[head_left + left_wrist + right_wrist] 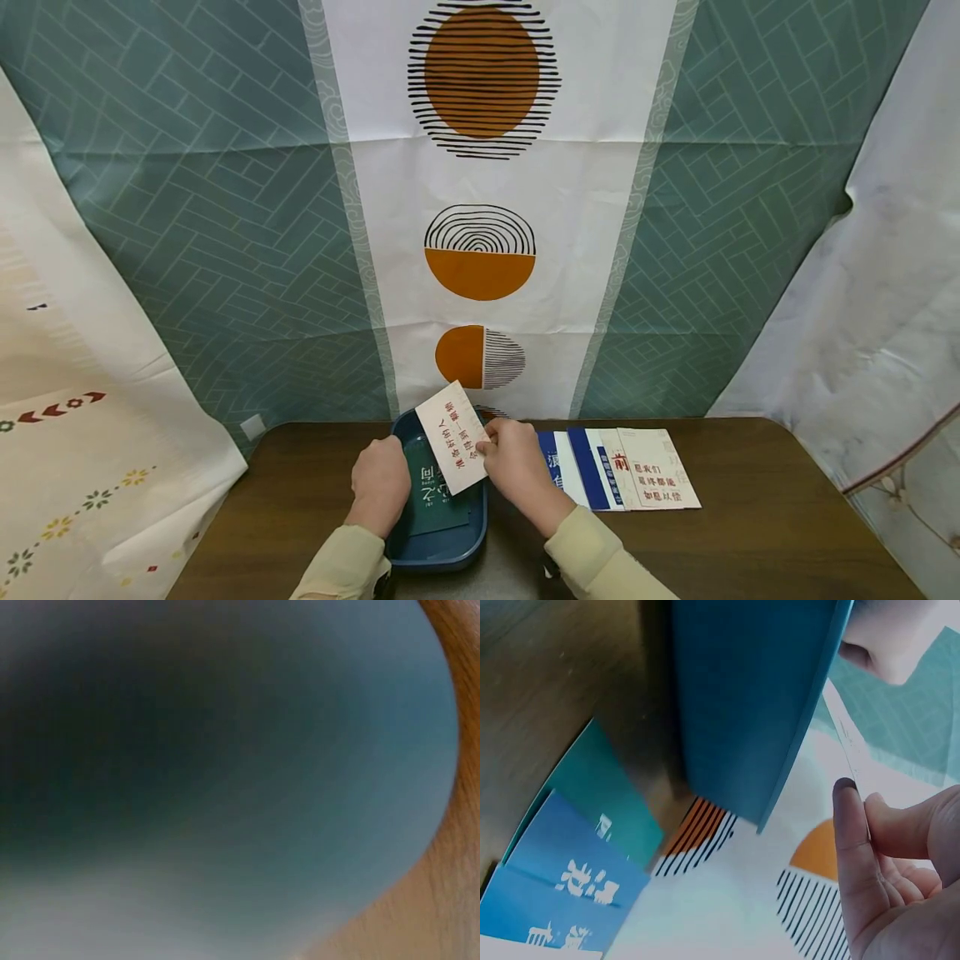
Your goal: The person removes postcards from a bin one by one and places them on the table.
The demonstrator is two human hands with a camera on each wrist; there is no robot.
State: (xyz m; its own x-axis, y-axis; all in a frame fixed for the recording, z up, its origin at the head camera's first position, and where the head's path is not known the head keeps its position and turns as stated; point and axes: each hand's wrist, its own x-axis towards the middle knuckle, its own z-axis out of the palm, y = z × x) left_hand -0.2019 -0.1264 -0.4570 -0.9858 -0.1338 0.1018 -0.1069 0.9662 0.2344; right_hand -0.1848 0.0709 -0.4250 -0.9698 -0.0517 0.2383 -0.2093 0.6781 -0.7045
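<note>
My right hand (521,467) pinches the edge of a white card (453,442) with red Chinese characters. The card is tilted above a blue plastic bin (435,557), overlapping its far half. In the right wrist view that card shows nearly edge-on as a thin white strip (844,727) between thumb and forefinger. Inside the bin lies a dark green card (435,517) with pale characters. At the bin's left rim, my left hand (381,479) holds on with curled fingers. The left wrist view is mostly filled by a blurred blue-green surface (337,795).
Right of the bin, several overlapping cards (652,467) in blue, white and cream lie fanned on the brown wooden table (765,517). Behind the table hangs a green and white cloth (592,208) with orange circles. Pale cloths (112,375) hang at both sides.
</note>
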